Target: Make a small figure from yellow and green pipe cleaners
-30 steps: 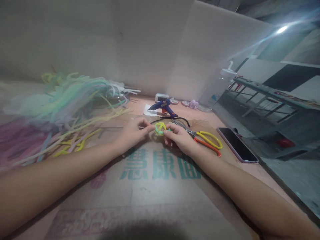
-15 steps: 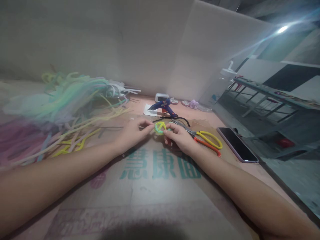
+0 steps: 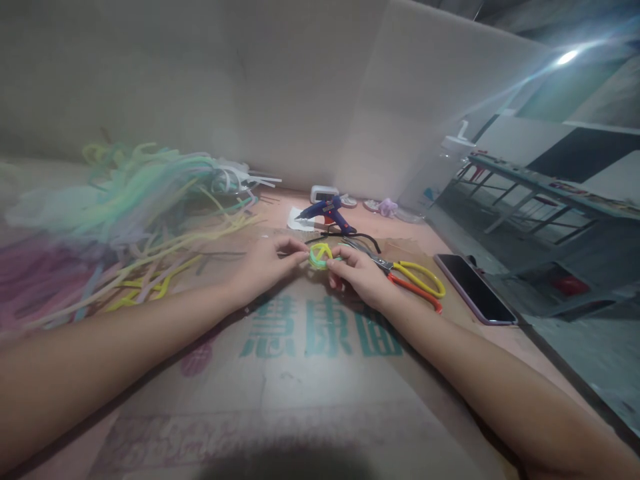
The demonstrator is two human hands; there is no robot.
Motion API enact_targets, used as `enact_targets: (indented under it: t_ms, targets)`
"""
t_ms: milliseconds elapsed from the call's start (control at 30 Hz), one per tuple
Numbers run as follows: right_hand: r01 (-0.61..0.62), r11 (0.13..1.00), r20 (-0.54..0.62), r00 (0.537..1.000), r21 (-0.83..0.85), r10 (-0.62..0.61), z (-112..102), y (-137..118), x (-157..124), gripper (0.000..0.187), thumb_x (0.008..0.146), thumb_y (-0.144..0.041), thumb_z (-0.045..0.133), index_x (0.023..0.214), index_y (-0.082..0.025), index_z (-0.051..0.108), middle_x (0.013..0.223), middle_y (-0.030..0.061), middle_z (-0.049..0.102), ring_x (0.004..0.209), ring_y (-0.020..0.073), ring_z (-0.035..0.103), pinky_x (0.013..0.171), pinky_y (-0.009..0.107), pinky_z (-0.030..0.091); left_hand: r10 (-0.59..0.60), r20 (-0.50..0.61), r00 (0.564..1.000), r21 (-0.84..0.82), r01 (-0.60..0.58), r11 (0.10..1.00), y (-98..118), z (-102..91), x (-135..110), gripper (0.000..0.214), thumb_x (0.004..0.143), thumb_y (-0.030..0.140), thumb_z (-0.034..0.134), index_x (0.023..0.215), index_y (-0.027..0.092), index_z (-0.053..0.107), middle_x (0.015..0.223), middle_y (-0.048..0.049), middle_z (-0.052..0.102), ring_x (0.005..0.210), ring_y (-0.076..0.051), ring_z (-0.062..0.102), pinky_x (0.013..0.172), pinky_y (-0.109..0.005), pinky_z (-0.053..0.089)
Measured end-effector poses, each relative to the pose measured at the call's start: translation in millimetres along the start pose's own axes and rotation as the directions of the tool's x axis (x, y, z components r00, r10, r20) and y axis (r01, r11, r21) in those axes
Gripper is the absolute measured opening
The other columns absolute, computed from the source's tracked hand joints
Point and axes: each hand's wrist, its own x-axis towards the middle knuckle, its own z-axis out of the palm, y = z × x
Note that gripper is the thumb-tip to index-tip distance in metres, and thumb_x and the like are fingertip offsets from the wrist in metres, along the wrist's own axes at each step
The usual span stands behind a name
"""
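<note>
A small ring (image 3: 319, 257) of yellow and mint-green pipe cleaner, crossed inside by yellow strands, is held up between my hands over the cardboard. My left hand (image 3: 270, 262) is closed, thumb and forefinger pinched at the ring's left edge. At its right edge my right hand (image 3: 356, 270) pinches it, with the other fingers curled beneath. Just right of that hand lie scissors (image 3: 387, 267) with one yellow and one orange handle. Beyond the ring, a blue glue gun (image 3: 325, 211) rests with its nozzle over a white piece of paper (image 3: 296, 221).
A large heap of pastel pipe cleaners (image 3: 165, 190) covers the left side. The printed cardboard (image 3: 300, 393) lies beneath my arms. Near the right table edge is a phone (image 3: 475, 289). At the back stand a small white device (image 3: 324, 194) and a lidded cup (image 3: 450, 167).
</note>
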Motion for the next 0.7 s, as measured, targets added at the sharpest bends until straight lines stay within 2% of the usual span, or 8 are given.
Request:
enact_targets:
  t_ms: [200,400,567,700]
  targets:
    - [-0.004,1.0,0.003,1.0,0.011,0.004,1.0,-1.5,-1.1,0.03,0.08,-0.046,0.067,0.09,-0.021,0.055,0.053,-0.0063,0.057,0.042,0.0078,0.045,0.039,0.017,0.029,-0.016,-0.014,1.0,0.031,0.017,0.999,6.1,-0.3,-0.9,0.027,0.081,0.041,0.062,0.088,0.017,0.074,0.088,-0.0056,0.077,0.084,-0.021,0.069,0.083,-0.032,0.054]
    - [0.013,1.0,-0.004,1.0,0.008,-0.013,0.9,-1.3,0.3,0.031,0.078,-0.046,0.069,0.088,-0.02,0.055,0.053,-0.0052,0.058,0.044,0.0084,0.047,0.04,0.018,0.029,-0.019,0.003,1.0,0.065,0.019,0.998,3.9,-0.3,-2.4,0.025,0.08,0.033,0.056,0.087,0.018,0.075,0.083,-0.0025,0.075,0.077,-0.019,0.067,0.071,-0.027,0.052]
    - [0.007,1.0,-0.004,1.0,0.004,-0.007,0.0,0.3,1.0,0.033,0.078,-0.048,0.069,0.089,-0.02,0.055,0.053,-0.0051,0.059,0.043,0.0085,0.048,0.041,0.018,0.03,-0.031,0.017,0.999,0.015,0.031,0.999,-0.2,-0.2,-1.6,0.026,0.081,0.028,0.052,0.09,0.017,0.074,0.083,-0.0022,0.074,0.066,-0.015,0.062,0.065,-0.026,0.049]
    - [0.003,1.0,-0.005,1.0,0.001,-0.003,0.9,-1.6,-0.2,0.034,0.077,-0.049,0.07,0.089,-0.02,0.055,0.052,-0.0056,0.058,0.043,0.0081,0.048,0.042,0.017,0.031,0.022,0.004,1.0,-0.073,-0.022,0.997,-3.2,0.6,0.2,0.028,0.085,0.038,0.057,0.097,0.017,0.071,0.092,-0.0046,0.074,0.08,-0.018,0.065,0.073,-0.028,0.05]
